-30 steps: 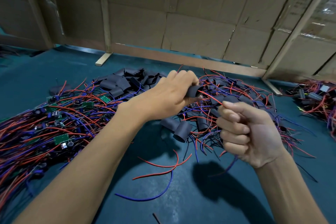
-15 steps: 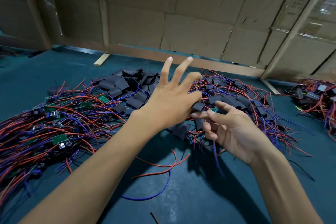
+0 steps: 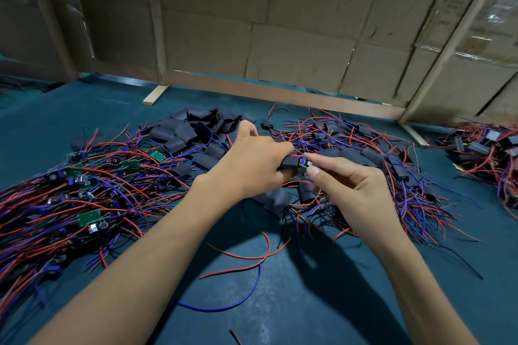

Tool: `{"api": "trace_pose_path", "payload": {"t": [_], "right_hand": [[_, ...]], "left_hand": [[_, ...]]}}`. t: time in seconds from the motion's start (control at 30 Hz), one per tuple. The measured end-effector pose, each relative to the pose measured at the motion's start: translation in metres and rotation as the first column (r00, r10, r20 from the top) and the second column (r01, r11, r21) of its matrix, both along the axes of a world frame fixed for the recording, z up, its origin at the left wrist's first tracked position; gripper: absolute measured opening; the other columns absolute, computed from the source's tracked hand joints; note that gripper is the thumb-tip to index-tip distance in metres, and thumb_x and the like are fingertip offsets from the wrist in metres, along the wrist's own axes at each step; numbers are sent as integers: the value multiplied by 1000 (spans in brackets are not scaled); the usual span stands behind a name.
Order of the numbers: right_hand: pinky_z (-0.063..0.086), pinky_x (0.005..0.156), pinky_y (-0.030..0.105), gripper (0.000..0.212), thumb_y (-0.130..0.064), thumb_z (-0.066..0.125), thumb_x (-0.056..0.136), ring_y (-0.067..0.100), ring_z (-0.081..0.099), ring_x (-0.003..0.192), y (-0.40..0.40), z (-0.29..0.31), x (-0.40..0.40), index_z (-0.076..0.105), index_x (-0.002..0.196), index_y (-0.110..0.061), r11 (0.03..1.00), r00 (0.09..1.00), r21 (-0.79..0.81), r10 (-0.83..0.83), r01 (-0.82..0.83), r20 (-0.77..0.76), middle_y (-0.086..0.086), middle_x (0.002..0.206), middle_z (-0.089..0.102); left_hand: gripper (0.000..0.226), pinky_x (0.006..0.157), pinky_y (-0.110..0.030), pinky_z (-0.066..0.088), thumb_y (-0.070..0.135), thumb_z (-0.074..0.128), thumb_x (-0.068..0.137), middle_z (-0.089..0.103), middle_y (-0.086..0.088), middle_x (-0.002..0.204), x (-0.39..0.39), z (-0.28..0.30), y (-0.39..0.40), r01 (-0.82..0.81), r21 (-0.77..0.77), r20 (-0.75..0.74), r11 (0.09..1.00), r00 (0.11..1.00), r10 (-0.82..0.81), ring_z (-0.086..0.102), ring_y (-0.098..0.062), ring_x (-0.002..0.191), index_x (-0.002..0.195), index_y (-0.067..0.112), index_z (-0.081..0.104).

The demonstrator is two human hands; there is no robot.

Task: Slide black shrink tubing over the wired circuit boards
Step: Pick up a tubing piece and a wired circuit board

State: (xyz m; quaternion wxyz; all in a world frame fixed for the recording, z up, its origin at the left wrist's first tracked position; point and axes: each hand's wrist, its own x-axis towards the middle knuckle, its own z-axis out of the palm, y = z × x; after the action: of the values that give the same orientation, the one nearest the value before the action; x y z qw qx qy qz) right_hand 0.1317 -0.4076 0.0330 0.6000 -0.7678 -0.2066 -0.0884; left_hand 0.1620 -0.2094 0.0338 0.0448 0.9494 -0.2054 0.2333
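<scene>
My left hand [image 3: 252, 165] grips a black tube [image 3: 290, 162] while my right hand [image 3: 356, 190] pinches the board end [image 3: 304, 166] poking from its mouth — both above the teal table [image 3: 280, 302]. Behind lie loose tubes [image 3: 190, 131]; left, wired boards [image 3: 89, 217]; right, sleeved ones [image 3: 364, 154] — cardboard [image 3: 294, 59] beyond.

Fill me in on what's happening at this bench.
A person is sleeving wired boards. The left hand grips a black tube, and the right hand pinches a board at the tube's open end. Bare boards lie piled to the left, loose tubes behind, sleeved ones to the right.
</scene>
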Motion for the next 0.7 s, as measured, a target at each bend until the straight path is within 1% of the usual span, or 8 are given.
{"api": "trace_pose_path", "payload": {"t": [0.07,0.13,0.23,0.3,0.37,0.5,0.6,0.7], "right_hand": [[50,73,18,23,-5,76,88,7,67,75,3,-3,0,80,106,-19,998,996,-53,-38,42,75,-3,90,76],[53,74,25,20,-6,79,85,10,68,75,5,-6,1,78,98,-21,996,993,-41,-71,75,92,-4,87,77],[56,73,29,21,-7,83,81,10,70,73,2,-9,3,77,93,-23,993,984,-49,-104,112,144,-5,83,77],[55,74,25,21,-6,84,80,5,70,74,0,-10,4,79,93,-22,991,976,-62,-108,121,189,-5,85,78],[52,73,23,19,-6,85,79,2,68,75,0,-10,4,80,93,-18,992,975,-56,-103,116,196,-3,85,78],[56,70,34,18,-7,85,79,11,66,71,5,-10,2,82,89,-22,995,994,27,-96,95,47,1,79,78],[54,68,22,20,-3,84,78,8,66,69,9,-7,2,82,87,-21,990,998,134,-47,51,-30,2,79,79],[49,63,13,20,1,83,78,3,63,64,4,-5,3,83,90,-15,982,999,188,-11,19,-39,-1,76,78]], "left_hand": [[32,88,-39,21,48,51,96,43,7,62,0,-1,1,13,-19,-2,1000,1000,-13,45,-29,67,81,21,40],[32,86,-39,23,44,53,96,38,9,57,0,-2,1,35,-48,-4,998,999,-35,39,-28,60,79,20,40],[29,81,-38,29,37,55,95,45,4,60,0,0,-2,47,-77,-19,996,999,-49,36,-31,58,77,18,42],[25,78,-38,32,33,56,93,54,-2,66,-1,3,-4,51,-118,-60,992,997,-58,43,-34,64,78,18,43],[22,67,-37,26,32,58,89,62,-7,73,-2,4,-4,47,-158,-71,986,996,-59,52,-37,72,78,19,44],[25,63,-34,10,35,60,89,65,-7,77,-2,0,-1,36,-148,-55,988,997,-45,57,-37,78,79,20,44],[27,70,-34,23,37,57,94,66,-5,81,-1,-1,-2,70,-71,0,995,998,-70,57,-35,78,83,19,40],[25,76,-41,40,28,61,91,61,-9,69,-4,2,-2,203,-157,45,966,979,-198,44,-34,60,78,15,43]]}}
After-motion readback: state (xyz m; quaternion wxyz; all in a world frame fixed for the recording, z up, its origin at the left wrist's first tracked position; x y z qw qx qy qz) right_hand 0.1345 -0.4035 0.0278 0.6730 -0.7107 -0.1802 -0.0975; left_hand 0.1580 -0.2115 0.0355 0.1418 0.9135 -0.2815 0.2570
